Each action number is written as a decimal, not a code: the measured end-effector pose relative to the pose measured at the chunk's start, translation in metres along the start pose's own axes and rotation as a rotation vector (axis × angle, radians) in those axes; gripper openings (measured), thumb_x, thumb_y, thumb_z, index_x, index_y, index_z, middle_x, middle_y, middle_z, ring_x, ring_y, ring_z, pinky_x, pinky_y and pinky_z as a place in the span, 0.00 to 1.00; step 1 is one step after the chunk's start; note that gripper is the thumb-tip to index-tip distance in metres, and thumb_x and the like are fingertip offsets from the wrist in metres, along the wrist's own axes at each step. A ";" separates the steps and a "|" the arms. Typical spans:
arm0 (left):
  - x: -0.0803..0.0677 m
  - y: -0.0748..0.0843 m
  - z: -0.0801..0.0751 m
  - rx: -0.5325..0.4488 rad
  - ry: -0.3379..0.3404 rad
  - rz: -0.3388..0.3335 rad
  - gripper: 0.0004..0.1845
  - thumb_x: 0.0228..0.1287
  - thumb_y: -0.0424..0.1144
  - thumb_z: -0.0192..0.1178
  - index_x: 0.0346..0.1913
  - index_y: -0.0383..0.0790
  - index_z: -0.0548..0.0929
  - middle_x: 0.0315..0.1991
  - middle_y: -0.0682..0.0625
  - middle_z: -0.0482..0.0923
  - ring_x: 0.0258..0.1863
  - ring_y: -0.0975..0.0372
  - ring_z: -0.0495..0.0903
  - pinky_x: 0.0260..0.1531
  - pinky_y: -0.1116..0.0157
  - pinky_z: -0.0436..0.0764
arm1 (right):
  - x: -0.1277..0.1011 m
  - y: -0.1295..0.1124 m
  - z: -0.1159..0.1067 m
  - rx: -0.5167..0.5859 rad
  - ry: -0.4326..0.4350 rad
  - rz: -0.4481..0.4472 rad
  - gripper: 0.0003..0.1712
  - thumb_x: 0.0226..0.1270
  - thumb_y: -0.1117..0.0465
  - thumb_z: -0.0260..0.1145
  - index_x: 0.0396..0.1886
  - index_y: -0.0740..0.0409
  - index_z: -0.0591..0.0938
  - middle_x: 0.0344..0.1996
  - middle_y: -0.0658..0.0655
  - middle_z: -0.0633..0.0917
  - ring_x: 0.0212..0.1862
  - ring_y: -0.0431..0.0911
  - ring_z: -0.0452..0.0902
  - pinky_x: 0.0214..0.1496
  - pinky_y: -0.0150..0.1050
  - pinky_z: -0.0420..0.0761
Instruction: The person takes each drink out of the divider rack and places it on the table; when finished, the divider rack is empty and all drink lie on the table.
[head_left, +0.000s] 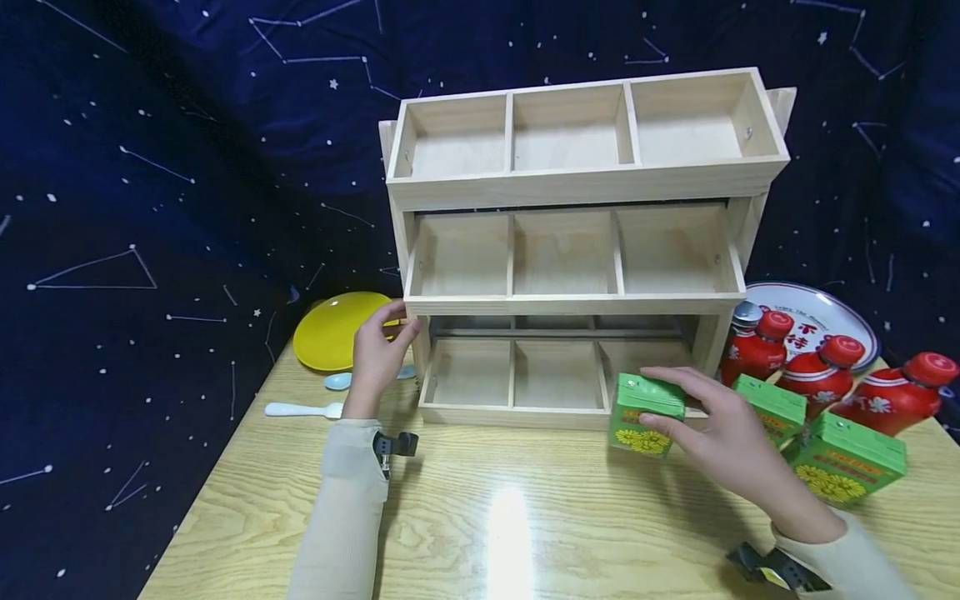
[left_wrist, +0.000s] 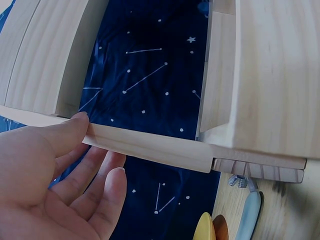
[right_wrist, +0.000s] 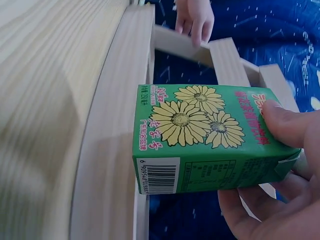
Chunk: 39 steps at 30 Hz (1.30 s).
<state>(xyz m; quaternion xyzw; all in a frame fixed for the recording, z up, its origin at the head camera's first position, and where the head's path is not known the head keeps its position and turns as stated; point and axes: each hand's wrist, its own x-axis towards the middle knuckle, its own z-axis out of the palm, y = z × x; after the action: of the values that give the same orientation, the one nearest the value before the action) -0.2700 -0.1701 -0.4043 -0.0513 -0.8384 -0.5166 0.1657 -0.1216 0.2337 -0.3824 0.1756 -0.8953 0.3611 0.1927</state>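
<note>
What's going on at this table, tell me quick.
A person is working at a three-tier wooden rack on a table. The right hand grips a green drink carton right in front of the rack's bottom tier. The left hand rests on the rack's left side. Two more green cartons, red bottles and a yellow plate lie nearby.

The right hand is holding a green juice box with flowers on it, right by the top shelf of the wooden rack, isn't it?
Not quite. The right hand does hold the green juice box with flowers, but it is by the bottom shelf of the wooden rack, not the top one. The head view shows this.
</note>
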 end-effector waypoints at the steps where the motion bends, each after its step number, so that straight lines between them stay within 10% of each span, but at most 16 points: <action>1: 0.000 0.000 -0.001 -0.001 -0.001 0.000 0.20 0.67 0.39 0.65 0.61 0.42 0.79 0.53 0.45 0.81 0.48 0.51 0.82 0.49 0.57 0.83 | -0.004 0.003 -0.004 -0.017 0.004 0.015 0.33 0.51 0.65 0.80 0.59 0.50 0.81 0.49 0.50 0.84 0.47 0.32 0.74 0.47 0.18 0.71; 39: -0.003 -0.001 -0.013 0.004 -0.003 -0.003 0.21 0.67 0.39 0.65 0.61 0.42 0.79 0.52 0.44 0.81 0.49 0.50 0.82 0.50 0.55 0.83 | -0.054 0.054 -0.021 -0.082 -0.012 0.076 0.34 0.52 0.62 0.80 0.61 0.52 0.80 0.52 0.62 0.83 0.55 0.19 0.62 0.53 0.10 0.56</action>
<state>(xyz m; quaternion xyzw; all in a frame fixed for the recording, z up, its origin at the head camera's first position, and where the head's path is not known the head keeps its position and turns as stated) -0.2649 -0.1815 -0.4010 -0.0506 -0.8398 -0.5151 0.1640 -0.0952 0.2948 -0.4252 0.1356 -0.9166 0.3301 0.1804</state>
